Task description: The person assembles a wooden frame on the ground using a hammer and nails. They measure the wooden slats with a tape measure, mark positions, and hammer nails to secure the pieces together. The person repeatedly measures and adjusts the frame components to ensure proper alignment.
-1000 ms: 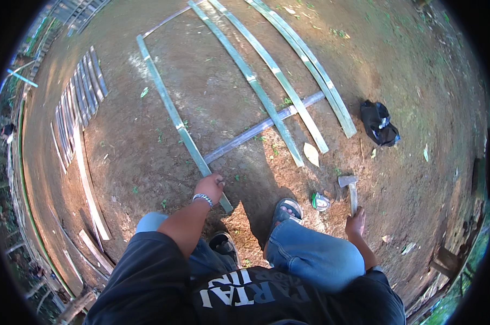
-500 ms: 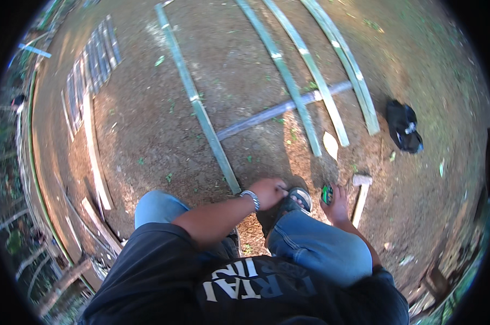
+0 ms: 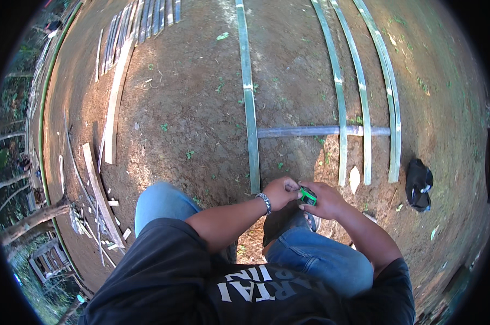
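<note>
My right hand (image 3: 325,200) is closed around a small green and black tape measure (image 3: 308,196), held above my sandalled foot. Right beside it, my left hand (image 3: 281,193) has its fingers pinched together against the tape measure's near side; what lies between those fingertips is too small to make out. A metal-coloured bracelet circles my left wrist. Just beyond my left hand lies the near end of a long green bamboo strip (image 3: 250,119), which neither hand touches.
Several more green bamboo strips (image 3: 339,108) lie to the right across a greyish pole (image 3: 299,131). A black cloth-like item (image 3: 418,187) rests at far right, near a dry leaf (image 3: 355,180). Pale planks (image 3: 99,189) and wood scraps lie left; dark slats (image 3: 142,24) lie beyond.
My right hand has brought the tape measure leftward to my left hand, and the two now meet. The view has turned, so the strips appear straighter and farther right. The hammer is now mostly hidden.
</note>
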A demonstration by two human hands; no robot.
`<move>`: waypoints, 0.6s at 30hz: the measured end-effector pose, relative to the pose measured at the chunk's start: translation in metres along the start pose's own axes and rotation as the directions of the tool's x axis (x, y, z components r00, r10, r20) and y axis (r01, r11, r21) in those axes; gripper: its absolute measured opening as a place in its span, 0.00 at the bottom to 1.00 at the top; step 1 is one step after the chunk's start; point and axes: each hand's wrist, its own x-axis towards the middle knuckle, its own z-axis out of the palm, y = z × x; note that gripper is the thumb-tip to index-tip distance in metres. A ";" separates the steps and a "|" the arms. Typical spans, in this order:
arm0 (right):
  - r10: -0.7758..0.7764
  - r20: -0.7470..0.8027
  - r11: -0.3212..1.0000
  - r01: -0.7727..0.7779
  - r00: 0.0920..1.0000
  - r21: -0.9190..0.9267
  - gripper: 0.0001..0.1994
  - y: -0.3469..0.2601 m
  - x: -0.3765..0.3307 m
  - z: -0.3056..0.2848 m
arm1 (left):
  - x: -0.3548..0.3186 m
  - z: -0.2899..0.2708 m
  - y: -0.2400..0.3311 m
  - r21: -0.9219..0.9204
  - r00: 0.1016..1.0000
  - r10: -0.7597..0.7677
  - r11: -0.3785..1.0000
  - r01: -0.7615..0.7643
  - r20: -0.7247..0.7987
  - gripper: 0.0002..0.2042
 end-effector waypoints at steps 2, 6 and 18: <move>-0.052 0.048 0.998 0.053 0.997 -0.022 0.35 0.010 0.011 -0.002 | 0.005 -0.010 -0.020 0.056 0.999 0.028 0.998 -0.027 -0.022 0.15; 0.161 0.288 0.962 -0.086 0.944 -0.258 0.38 0.012 0.024 -0.022 | 0.007 -0.046 -0.061 -0.126 0.988 -0.043 0.992 0.025 -0.146 0.13; 0.555 0.053 0.784 -0.501 0.830 -0.367 0.34 0.048 0.013 -0.110 | 0.042 -0.130 -0.090 -0.281 0.815 -0.083 0.954 -0.101 -0.573 0.15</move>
